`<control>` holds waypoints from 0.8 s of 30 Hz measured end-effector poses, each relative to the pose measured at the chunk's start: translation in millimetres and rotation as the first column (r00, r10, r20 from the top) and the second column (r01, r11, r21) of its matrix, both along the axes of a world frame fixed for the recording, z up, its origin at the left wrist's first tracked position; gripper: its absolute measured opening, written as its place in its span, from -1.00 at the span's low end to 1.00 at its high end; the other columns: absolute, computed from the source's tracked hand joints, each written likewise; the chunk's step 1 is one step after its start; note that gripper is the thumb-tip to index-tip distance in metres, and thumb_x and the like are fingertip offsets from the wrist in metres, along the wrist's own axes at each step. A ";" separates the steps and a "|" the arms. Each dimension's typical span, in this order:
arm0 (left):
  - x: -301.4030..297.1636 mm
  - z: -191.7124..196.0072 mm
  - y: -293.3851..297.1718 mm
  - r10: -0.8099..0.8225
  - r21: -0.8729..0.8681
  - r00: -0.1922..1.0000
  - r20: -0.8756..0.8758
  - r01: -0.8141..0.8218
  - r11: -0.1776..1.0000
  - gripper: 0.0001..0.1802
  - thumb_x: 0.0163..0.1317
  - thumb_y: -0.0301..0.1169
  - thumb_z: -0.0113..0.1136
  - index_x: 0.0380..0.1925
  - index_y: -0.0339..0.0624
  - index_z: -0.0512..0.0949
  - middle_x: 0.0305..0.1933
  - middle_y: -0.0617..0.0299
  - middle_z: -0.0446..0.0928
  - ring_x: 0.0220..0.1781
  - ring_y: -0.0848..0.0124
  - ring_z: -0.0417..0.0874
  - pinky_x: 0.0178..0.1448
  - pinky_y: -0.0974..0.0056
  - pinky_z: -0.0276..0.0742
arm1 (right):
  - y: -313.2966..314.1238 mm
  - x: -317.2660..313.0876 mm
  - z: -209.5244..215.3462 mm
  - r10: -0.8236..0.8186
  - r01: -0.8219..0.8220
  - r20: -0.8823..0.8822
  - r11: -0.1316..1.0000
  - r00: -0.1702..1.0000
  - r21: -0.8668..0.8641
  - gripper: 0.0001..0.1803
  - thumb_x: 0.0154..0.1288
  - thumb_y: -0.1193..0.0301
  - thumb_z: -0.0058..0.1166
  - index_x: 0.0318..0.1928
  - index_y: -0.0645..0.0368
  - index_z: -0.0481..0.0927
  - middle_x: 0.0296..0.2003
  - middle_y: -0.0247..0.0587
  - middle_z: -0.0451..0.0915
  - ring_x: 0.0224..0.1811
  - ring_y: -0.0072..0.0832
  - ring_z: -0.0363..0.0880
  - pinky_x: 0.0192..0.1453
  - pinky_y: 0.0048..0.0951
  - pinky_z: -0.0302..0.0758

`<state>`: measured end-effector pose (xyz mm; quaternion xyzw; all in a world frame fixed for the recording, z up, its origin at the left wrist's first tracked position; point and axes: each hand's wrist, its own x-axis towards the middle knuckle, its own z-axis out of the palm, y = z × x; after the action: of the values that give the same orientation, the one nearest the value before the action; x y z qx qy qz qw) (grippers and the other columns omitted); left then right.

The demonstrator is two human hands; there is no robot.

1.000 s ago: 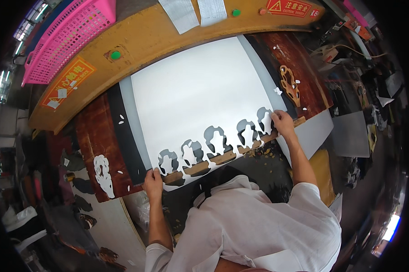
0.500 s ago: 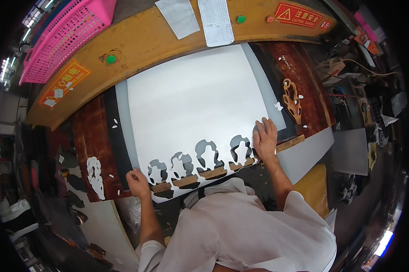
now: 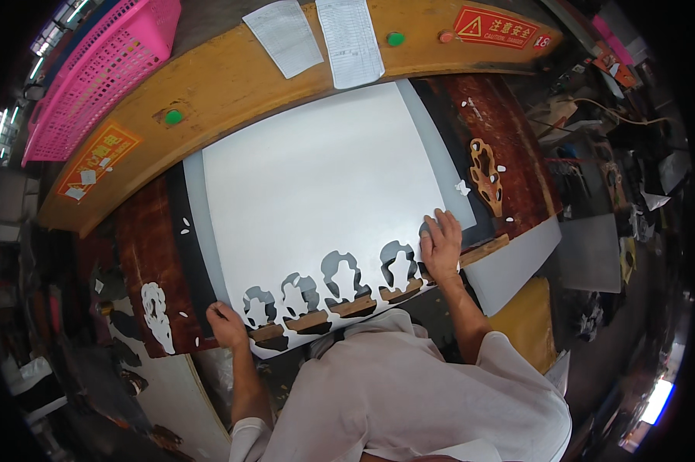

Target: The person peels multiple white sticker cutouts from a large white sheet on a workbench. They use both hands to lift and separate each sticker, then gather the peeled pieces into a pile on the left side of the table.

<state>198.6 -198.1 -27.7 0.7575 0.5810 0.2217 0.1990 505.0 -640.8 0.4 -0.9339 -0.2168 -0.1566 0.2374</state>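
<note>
Both hands (image 3: 440, 248) flat on white sheet (image 3: 316, 185)

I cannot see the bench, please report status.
Left hand grips large white cut-out sheet at near corner. Right hand flat on its right edge. Nothing on sheet.

The person's shirt (image 3: 409, 393) hides the white sheet's (image 3: 316, 185) near edge.

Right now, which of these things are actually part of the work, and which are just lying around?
In use:
- white sheet with a row of cut-out shapes along its near edge
- left hand at the sheet's near left corner
- right hand flat on its right edge

Lying about:
- pink basket
- two paper slips
- white cut-out piece
</note>
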 end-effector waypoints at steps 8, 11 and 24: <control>6.6 16.5 -6.4 0.004 -0.013 0.994 -0.108 -0.006 1.000 -0.57 0.53 -0.01 -0.01 0.06 -0.08 0.62 0.04 -0.03 0.72 0.05 -0.12 0.73 0.13 -0.07 0.60 | -0.2 -0.2 -1.0 -0.006 0.006 -0.005 1.000 1.000 0.025 -0.58 0.36 0.36 0.15 0.20 0.11 0.70 0.35 -0.01 0.53 0.46 0.14 0.36 0.57 0.19 0.23; 7.2 14.9 -7.2 0.011 -0.001 0.995 -0.101 -0.011 1.000 -0.56 0.53 -0.01 0.00 0.06 -0.08 0.63 0.05 -0.04 0.72 0.06 -0.12 0.73 0.13 -0.08 0.60 | -0.5 -0.3 -0.5 -0.006 0.007 -0.013 0.999 1.000 0.035 -0.58 0.37 0.35 0.16 0.20 0.11 0.70 0.36 -0.02 0.52 0.47 0.14 0.36 0.57 0.19 0.22; 1.0 1.3 1.4 -0.030 0.037 0.996 -0.087 0.033 0.999 -0.53 0.55 -0.04 0.00 0.05 -0.20 0.64 0.05 -0.11 0.70 0.07 -0.17 0.71 0.14 -0.10 0.59 | -0.9 0.1 0.5 -0.020 0.021 -0.022 0.999 1.000 0.040 -0.60 0.36 0.34 0.16 0.19 0.09 0.71 0.35 -0.03 0.53 0.47 0.10 0.36 0.58 0.19 0.22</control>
<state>199.6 -196.7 -26.4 0.7791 0.5727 0.1965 0.1626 505.1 -641.8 0.8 -0.9327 -0.2015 -0.1530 0.2570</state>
